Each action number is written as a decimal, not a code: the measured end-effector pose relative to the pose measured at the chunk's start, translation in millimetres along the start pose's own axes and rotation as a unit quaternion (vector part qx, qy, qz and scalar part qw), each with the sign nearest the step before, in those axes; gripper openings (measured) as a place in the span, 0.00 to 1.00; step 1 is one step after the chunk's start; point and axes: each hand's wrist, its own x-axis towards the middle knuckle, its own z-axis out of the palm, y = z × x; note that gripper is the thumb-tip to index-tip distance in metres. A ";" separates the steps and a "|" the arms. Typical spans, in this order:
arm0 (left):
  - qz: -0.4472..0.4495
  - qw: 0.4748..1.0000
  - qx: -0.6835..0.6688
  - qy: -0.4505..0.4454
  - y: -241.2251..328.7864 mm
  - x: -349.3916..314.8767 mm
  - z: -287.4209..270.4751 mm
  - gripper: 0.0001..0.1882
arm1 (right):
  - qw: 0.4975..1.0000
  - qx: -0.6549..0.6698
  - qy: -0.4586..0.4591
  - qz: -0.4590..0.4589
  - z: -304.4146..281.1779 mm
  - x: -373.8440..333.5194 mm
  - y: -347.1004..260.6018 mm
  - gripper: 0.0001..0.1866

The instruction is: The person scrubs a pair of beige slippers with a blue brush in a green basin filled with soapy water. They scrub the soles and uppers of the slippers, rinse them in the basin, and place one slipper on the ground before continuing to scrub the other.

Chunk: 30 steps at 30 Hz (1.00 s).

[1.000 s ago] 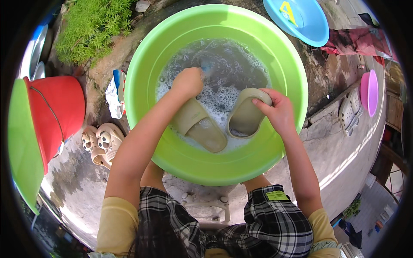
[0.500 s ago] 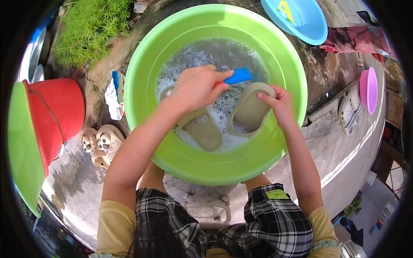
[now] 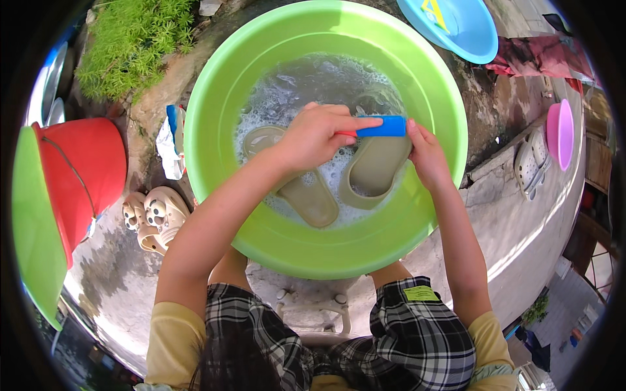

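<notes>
A large green basin [image 3: 326, 255] holds soapy water [image 3: 313, 81]. My left hand [image 3: 317, 135] grips a scrubbing brush with a red handle and blue head [image 3: 383, 126], its index finger stretched along the top. The brush lies over the toe end of an olive slipper [image 3: 373, 169], hiding part of that end; its bristles cannot be seen. At the slipper's right edge, my right hand [image 3: 427, 155] is closed on it, thumb upward. The other olive slipper [image 3: 310, 203] rests in the suds to the left, partly covered by my left wrist.
Left of the basin stand a red bucket [image 3: 91, 169], a crumpled packet [image 3: 171, 146] and beige clogs with cartoon eyes [image 3: 163, 212]. A blue basin [image 3: 466, 29] sits at the far right. Beyond my right arm are pale clogs [image 3: 529, 166] and a pink basin [image 3: 559, 135].
My left hand has moved the brush rightward, onto the slipper's toe end by my right hand. My right hand's thumb has shifted from inside the slipper to its edge.
</notes>
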 end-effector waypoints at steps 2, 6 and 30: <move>0.032 0.990 0.126 -0.052 2.2 1.4 9.5 0.27 | 0.999 -0.049 0.000 -0.015 -6.8 6.3 5.1 0.24; 0.029 0.956 0.178 -0.231 -12.1 -26.3 30.4 0.21 | 0.997 -0.074 0.013 -0.034 -1.1 1.5 2.2 0.24; -0.096 0.989 0.114 -0.009 38.4 8.8 32.8 0.29 | 0.906 -0.372 0.095 -0.179 16.1 -36.5 -6.4 0.20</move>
